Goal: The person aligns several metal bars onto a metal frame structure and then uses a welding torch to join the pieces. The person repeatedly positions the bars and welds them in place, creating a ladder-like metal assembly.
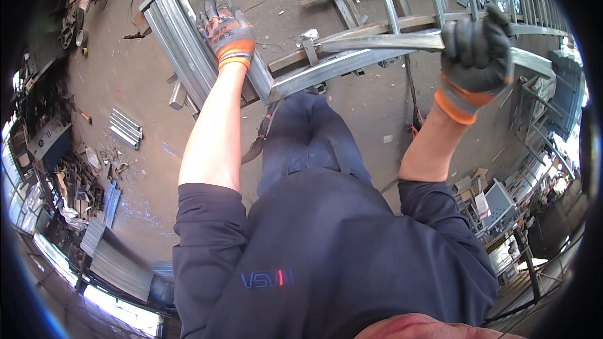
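Your R hand (475,56) is clenching around metal bar (383,43), bar running over frame (342,70); L hand (227,31) is resting, fingers extended, at frame's L end. Bar's prob. feeling stiff, heavy-ish, slick: best gripping full-fisted, clear of frame.

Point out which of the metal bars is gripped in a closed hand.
The pale bar emerging leftward from the right hand, whose fingers curl around it; the upper-left bars have only the open left hand over them.

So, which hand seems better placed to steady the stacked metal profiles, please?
Probably the left hand, open at the stacked metal profiles; the right hand, farther off, grips a metal piece.
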`<state>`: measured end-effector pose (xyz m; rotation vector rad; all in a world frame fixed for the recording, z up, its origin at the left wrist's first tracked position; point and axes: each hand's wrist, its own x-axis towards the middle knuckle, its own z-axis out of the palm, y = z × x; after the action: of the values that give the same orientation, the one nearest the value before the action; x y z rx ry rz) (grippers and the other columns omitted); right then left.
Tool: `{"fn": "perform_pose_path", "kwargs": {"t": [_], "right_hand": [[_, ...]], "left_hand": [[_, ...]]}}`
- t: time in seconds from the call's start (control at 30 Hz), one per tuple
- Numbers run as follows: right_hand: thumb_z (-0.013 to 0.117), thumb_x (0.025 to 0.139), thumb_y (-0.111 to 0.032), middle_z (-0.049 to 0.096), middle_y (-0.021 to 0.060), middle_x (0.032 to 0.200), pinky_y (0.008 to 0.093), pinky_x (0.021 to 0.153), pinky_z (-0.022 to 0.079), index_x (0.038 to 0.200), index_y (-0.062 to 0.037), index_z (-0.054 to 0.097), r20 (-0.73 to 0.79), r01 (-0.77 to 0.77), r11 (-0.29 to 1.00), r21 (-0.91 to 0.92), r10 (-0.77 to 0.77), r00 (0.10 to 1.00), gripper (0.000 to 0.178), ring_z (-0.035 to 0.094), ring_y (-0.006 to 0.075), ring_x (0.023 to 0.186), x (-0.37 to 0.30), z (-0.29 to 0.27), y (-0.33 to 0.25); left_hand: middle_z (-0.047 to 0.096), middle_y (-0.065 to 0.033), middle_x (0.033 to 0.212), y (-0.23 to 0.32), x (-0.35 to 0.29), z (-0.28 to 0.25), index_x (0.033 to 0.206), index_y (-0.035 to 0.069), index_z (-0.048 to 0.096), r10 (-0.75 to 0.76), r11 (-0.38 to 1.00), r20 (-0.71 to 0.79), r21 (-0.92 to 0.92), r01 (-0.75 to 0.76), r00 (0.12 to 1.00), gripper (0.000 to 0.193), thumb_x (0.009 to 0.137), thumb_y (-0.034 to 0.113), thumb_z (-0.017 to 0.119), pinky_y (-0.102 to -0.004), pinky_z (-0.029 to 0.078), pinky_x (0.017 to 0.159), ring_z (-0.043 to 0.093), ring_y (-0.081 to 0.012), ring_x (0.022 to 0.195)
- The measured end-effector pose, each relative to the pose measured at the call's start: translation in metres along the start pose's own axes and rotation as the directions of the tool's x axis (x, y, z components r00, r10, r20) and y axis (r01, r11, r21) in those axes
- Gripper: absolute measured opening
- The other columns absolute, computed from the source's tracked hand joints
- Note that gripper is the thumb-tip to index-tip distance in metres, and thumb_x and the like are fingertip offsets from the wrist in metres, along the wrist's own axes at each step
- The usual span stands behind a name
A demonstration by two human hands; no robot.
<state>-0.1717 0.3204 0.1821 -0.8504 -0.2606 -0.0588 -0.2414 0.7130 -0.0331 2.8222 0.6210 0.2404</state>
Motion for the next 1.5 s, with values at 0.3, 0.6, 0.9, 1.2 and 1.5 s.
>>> {"fn": "perform_pose_path", "kwargs": {"t": [0.3, 0.6, 0.9, 1.2, 1.5], "right_hand": [[0.039, 0.112, -0.024, 0.042, -0.0047, 0.064, 0.0320, 0.063, 0.036, 0.124, -0.0015, 0.068, 0.352, -0.038, 0.997, -0.071, 0.061, 0.934, 0.039, 0.041, 0.0108, 0.061, 0.066, -0.004, -0.025], [0.057, 0.100, -0.011, 0.031, -0.0067, 0.053, 0.0279, 0.042, 0.027, 0.112, -0.0051, 0.065, -0.159, -0.258, 0.946, -0.195, 0.229, 0.960, 0.016, 0.029, 0.0090, 0.041, 0.090, 0.045, 0.030], [0.057, 0.096, -0.008, 0.029, -0.0063, 0.053, 0.0286, 0.041, 0.027, 0.106, -0.0088, 0.065, -0.325, -0.459, 0.882, -0.105, 0.406, 0.854, 0.013, 0.028, 0.0101, 0.040, 0.071, 0.026, 0.059], [0.056, 0.101, -0.013, 0.031, -0.0058, 0.053, 0.0283, 0.039, 0.028, 0.115, -0.0032, 0.062, -0.337, -0.414, 0.904, -0.106, 0.359, 0.871, 0.018, 0.030, 0.0096, 0.039, 0.042, 0.023, 0.060], [0.043, 0.109, -0.026, 0.053, 0.0009, 0.077, 0.0305, 0.065, 0.043, 0.126, -0.0025, 0.064, 0.064, 0.214, 0.761, -0.612, -0.223, 0.973, 0.036, 0.050, 0.0126, 0.064, 0.041, 0.022, -0.007]], "left_hand": [[0.055, -0.0244, 0.151, 0.006, 0.001, -0.007, 0.162, 0.014, 0.040, -0.072, 0.996, 0.131, 0.056, 0.065, 0.989, 0.078, 0.092, 0.036, 0.065, -0.0496, 0.041, 0.120, 0.049, -0.0447, 0.144], [0.042, -0.0251, 0.162, 0.014, 0.006, -0.025, 0.161, 0.009, 0.043, -0.174, 0.985, 0.392, 0.083, 0.153, 0.903, 0.068, 0.097, 0.033, 0.053, -0.0513, 0.034, 0.123, 0.045, -0.0455, 0.146], [0.060, -0.0231, 0.144, 0.008, 0.004, -0.016, 0.142, 0.006, 0.061, -0.012, 0.997, 0.024, 0.083, 0.010, 1.000, 0.058, 0.094, 0.039, 0.061, -0.0493, 0.042, 0.115, 0.057, -0.0438, 0.135], [0.051, -0.0283, 0.153, 0.021, 0.005, -0.034, 0.163, 0.009, 0.036, -0.055, 0.996, 0.265, 0.081, 0.034, 0.963, 0.074, 0.096, 0.030, 0.057, -0.0522, 0.037, 0.120, 0.052, -0.0472, 0.137], [0.067, -0.0212, 0.132, 0.002, 0.000, -0.007, 0.134, 0.008, 0.063, 0.010, 0.944, 0.198, 0.321, -0.074, 0.980, 0.050, 0.095, 0.039, 0.060, -0.0506, 0.047, 0.105, 0.063, -0.0384, 0.124]]}}
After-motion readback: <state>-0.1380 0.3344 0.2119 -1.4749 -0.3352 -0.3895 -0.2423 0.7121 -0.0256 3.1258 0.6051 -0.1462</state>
